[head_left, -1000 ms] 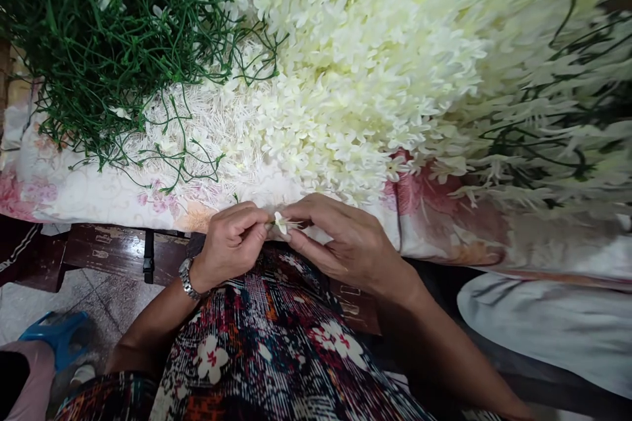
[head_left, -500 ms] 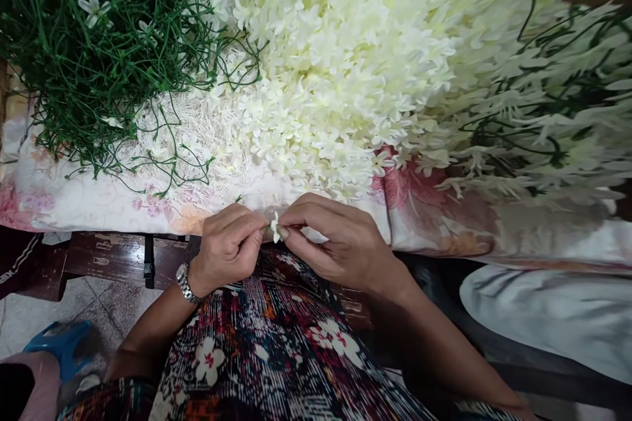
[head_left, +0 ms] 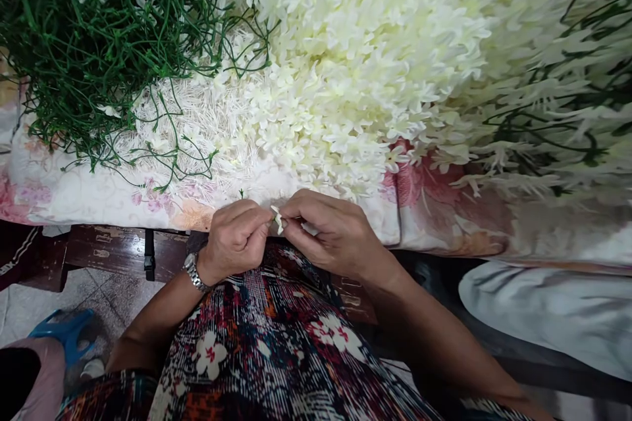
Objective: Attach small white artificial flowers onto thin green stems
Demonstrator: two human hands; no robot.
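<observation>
A small white artificial flower [head_left: 278, 219] is seen edge-on between my two hands, at the front edge of the cloth-covered table. My right hand [head_left: 336, 230] pinches it from the right with thumb and forefinger. My left hand [head_left: 239, 237], with a metal watch at its wrist, is closed in a pinch on a green plastic stem, of which only a bit shows beside the petals. Just above the left knuckles a small green tip [head_left: 241, 193] shows; whether it belongs to that stem I cannot tell. Ahead of my hands lies a big heap of loose white flowers [head_left: 340, 79].
Tangled green stems [head_left: 113, 46] pile up at the back left. Thin white stamens [head_left: 197, 112] lie between the piles on the flowered tablecloth [head_left: 99, 197]. More flowers with green stems [head_left: 567, 99] are on the right. Another person's light-clothed leg [head_left: 538, 316] is at the right; a blue stool [head_left: 66, 335] stands lower left.
The white flower between my fingertips has tilted slightly, and both hands stay pinched close together. The camera view has shifted a little.
</observation>
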